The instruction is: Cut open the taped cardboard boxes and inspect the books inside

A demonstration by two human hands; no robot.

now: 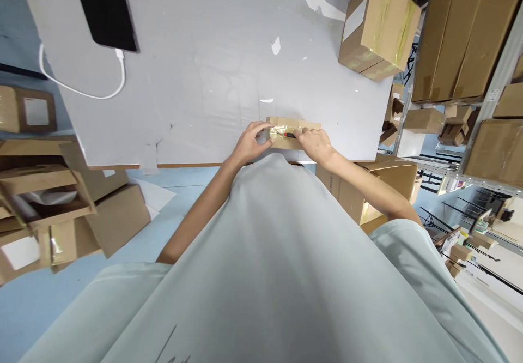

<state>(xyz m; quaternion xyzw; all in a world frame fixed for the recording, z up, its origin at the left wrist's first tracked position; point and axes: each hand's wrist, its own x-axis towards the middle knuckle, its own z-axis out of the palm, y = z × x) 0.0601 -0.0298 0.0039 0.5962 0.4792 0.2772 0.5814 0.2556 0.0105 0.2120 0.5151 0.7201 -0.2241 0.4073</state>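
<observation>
A small, narrow cardboard box (pixel 301 125) with shiny clear tape on top lies at the table's front edge, right before my body. My left hand (pixel 250 141) grips its left end, thumb at the near side and fingers at the far side. My right hand (pixel 314 143) is closed around a small utility knife (pixel 289 134), of which an orange and dark part shows. The knife's tip points left and rests at the taped top of the box. The rest of its handle is hidden in my right hand.
On the grey table (pixel 183 79), a black phone (pixel 107 8) lies at the far left with a white cable (pixel 102 97). A taped carton (pixel 378 28) stands at the back right. Opened cartons (pixel 116 216) lie on the floor at left; shelves with large boxes (pixel 457 36) are at right.
</observation>
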